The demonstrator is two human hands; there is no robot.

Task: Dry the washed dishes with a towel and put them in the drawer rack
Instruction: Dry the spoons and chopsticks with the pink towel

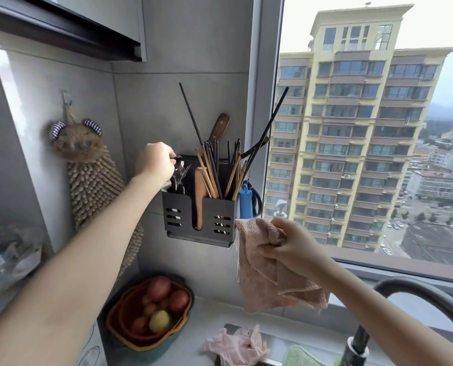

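Nearest me, one dark, curved faucet arches at lower right, near one crumpled pink glove. One orange plastic bowl carries at least five round fruits. The right hand grips one pink waffle-knit towel, fingers curled tight round its bunched top, the rest hanging limp. Beyond, I count two compartments in one dark slotted metal holder. The right compartment bristles with slim wooden chopsticks. At the left one, the left hand pinches the top of a metal utensil. One nubby beige bear-faced hand towel hangs leftward. One pale yellow tower stands farthest.
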